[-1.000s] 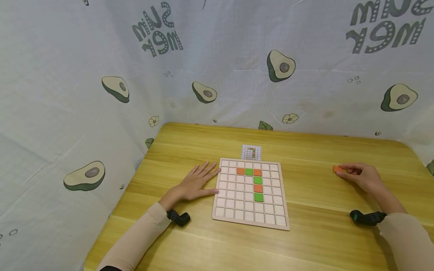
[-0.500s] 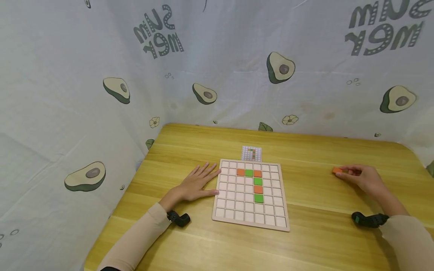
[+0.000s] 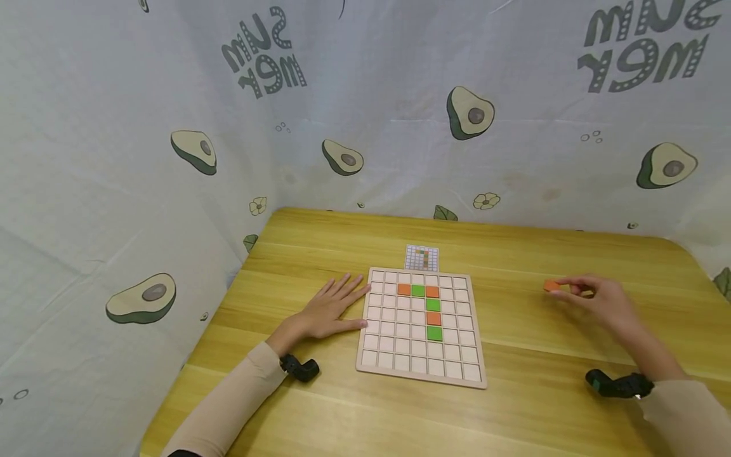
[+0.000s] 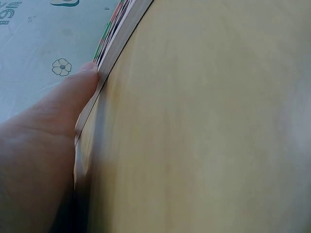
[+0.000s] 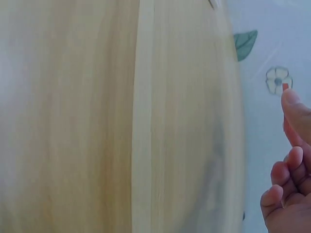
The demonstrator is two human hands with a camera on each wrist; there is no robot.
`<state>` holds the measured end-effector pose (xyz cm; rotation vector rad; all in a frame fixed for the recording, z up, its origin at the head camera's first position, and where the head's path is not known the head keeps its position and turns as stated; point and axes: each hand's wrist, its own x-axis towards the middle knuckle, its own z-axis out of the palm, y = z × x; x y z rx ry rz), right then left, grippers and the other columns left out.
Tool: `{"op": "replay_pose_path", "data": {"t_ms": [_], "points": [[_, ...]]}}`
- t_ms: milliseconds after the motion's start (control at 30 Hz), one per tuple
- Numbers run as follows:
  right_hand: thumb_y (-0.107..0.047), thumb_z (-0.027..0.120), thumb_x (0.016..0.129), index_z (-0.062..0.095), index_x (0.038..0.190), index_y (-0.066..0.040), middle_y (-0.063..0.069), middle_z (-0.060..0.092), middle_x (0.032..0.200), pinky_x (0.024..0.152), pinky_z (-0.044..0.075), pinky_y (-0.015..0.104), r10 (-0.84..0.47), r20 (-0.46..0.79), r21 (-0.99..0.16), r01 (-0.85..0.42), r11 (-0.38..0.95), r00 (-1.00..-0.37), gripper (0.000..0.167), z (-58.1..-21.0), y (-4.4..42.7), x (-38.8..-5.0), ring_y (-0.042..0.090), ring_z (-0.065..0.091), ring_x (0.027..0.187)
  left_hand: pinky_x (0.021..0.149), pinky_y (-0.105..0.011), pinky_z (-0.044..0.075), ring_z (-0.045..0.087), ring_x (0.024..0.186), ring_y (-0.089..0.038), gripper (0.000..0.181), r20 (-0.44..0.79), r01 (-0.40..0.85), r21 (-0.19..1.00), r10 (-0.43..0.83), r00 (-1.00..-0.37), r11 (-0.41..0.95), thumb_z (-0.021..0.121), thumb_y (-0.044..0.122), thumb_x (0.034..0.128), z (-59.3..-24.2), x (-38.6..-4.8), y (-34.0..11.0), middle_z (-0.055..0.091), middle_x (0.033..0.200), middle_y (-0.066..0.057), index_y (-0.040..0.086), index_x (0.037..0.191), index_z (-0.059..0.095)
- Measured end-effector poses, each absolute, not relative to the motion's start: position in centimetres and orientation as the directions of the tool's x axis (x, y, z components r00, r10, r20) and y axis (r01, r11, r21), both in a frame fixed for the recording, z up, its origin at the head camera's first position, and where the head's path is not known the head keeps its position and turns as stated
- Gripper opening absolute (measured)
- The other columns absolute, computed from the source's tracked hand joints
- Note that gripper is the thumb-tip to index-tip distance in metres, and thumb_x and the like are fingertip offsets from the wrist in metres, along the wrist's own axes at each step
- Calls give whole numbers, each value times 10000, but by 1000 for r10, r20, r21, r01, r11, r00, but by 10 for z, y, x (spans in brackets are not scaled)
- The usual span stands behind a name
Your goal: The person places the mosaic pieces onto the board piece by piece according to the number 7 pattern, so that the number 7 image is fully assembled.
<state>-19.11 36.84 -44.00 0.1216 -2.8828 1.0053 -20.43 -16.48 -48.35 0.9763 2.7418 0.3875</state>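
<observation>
A wooden grid board [image 3: 394, 343] lies on the table, with orange and green square tiles in an upside-down L: a short row near the top and a column down from its right end. My left hand [image 3: 325, 311] lies flat on the table with fingers spread, fingertips touching the board's left edge; the left wrist view shows the thumb [image 4: 73, 97] against that edge. Off to the right of the board, my right hand [image 3: 605, 301] pinches an orange tile [image 3: 551, 285] between thumb and fingertips. Only a sliver of that orange tile [image 5: 285, 86] shows in the right wrist view.
A small printed card [image 3: 422, 258] with a coloured grid pattern lies just beyond the board's top edge. The wooden table [image 3: 514, 412] ends at a white curtain [image 3: 388, 95] printed with avocados, at the back and left. Each wrist wears a black strap camera [image 3: 619, 384].
My right hand has moved left with the orange tile, a little closer to the board. The left hand, the board and the tiles on it stay put.
</observation>
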Motion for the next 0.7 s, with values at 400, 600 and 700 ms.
{"op": "replay_pose_path", "data": {"t_ms": [400, 600, 700], "points": [[-216, 744, 923, 694, 1076, 59, 48, 493, 803, 445, 313, 276, -104, 152, -671, -180, 719, -983, 319, -427, 331, -169, 106, 408, 622, 1198, -486, -50, -63, 1519, -255, 791, -96, 591, 322, 646, -757, 740, 386, 662, 991, -483, -203, -164, -8, 1675, 0, 289, 1619, 83], [-149, 756, 907, 701, 1058, 73, 39, 487, 783, 450, 302, 277, -140, 174, -697, -222, 682, -975, 274, -423, 311, -162, 113, 406, 608, 1199, -498, -36, -50, 1520, -266, 799, -89, 594, 323, 649, -755, 736, 403, 652, 992, -482, -203, -164, 4, 1676, -18, 268, 1621, 96], [-133, 772, 888, 722, 1039, 50, 37, 482, 788, 447, 298, 279, -157, 190, -699, -246, 672, -969, 242, -422, 300, -159, 108, 410, 607, 1198, -512, -25, -40, 1520, -277, 799, -83, 600, 326, 654, -752, 731, 417, 641, 993, -481, -203, -164, 15, 1675, -30, 251, 1622, 115]]}}
